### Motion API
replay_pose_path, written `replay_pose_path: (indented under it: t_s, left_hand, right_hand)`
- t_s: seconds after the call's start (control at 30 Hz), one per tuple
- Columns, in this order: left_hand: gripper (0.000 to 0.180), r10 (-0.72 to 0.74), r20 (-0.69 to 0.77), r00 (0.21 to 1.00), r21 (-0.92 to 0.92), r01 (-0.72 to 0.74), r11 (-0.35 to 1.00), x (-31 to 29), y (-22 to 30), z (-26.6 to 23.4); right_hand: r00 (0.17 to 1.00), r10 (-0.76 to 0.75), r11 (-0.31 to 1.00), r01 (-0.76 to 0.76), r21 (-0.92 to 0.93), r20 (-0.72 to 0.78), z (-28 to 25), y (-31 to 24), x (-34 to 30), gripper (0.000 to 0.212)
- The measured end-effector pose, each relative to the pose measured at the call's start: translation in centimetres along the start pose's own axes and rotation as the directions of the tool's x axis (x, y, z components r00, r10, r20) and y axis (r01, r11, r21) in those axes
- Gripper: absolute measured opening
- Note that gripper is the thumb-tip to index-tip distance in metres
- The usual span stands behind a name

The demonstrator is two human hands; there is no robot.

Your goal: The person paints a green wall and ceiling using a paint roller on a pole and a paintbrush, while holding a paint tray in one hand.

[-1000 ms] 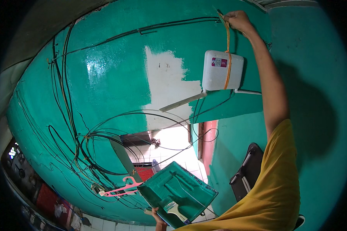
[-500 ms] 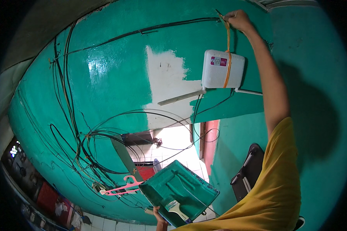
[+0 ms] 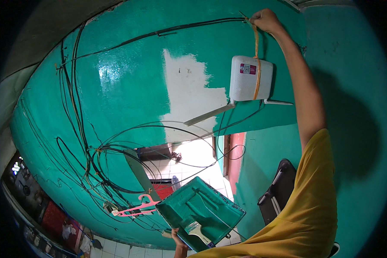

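Right fingers (image 3: 255,19) pinching strap (image 3: 256,41); white box (image 3: 243,87), right edge apart from forearm (image 3: 304,88).

Relative to the white router (image 3: 251,81): left is free across the wall (image 3: 133,86) and its white patch (image 3: 187,86), under the cable run (image 3: 202,23). Above, blocked by yellow strap (image 3: 256,42) and right hand (image 3: 264,21). Right, raised forearm (image 3: 303,86) limits access. Lower left, angled bar (image 3: 210,115) and looped cables (image 3: 105,180) obstruct; further below, paint tray (image 3: 221,213) too.
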State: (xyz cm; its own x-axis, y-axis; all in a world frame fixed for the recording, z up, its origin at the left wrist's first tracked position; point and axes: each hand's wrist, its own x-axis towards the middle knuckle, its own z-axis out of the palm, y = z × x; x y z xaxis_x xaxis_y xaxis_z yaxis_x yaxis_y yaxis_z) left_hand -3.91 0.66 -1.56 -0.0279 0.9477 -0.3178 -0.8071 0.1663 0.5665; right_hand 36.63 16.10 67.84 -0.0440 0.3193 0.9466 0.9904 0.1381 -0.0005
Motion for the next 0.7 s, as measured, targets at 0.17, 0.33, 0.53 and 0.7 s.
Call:
replay_pose_path:
  t_s: [0.17,0.33,0.53,0.7]
  left_hand:
    - [0.041,0.037,0.001,0.999,0.056,-0.037,0.998,-0.3,0.0,0.4]
    - [0.045,-0.050,-0.024,0.998,-0.008,0.049,0.999,-0.4,-0.3,0.2]
    - [0.044,-0.024,-0.029,0.999,0.016,0.024,1.000,-1.4,0.2,0.8]
    - [0.043,-0.044,0.010,0.999,-0.032,0.044,0.999,0.1,-0.5,-0.5]
  right_hand:
    - [0.999,-0.023,1.000,0.023,0.004,-0.048,0.5,1.1,0.3,0.020]
    - [1.000,-0.007,0.995,0.005,-0.096,-0.020,0.0,-0.2,-0.1,0.015]
    - [0.997,0.069,0.997,-0.068,-0.026,0.018,-0.2,-0.8,-1.0,0.015]
    - [0.998,0.056,0.998,-0.056,-0.003,-0.004,-0.1,-0.2,-1.0,0.017]
